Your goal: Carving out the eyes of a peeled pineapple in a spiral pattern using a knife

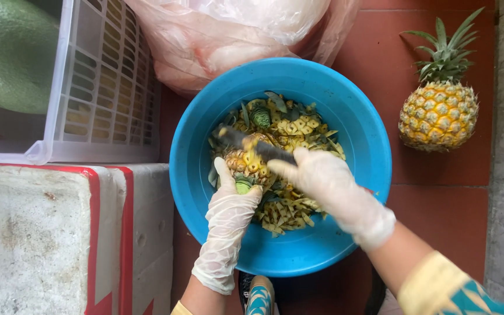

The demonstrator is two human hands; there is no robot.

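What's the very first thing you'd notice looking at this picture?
The big bright blue basin in the middle, full of yellow pineapple peelings. Over it, the gloved left hand holds a half-peeled pineapple while the gloved right hand slices it with a dark knife. A whole pineapple stands on the red floor at the right.

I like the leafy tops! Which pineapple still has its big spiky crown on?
The whole pineapple standing on the red floor, right of the blue basin. The held pineapple has only a green stub.

I see a white foam box (59,239) with red stripes at the floor's left edge, and a pinkish plastic bag (223,41) at its far edge.
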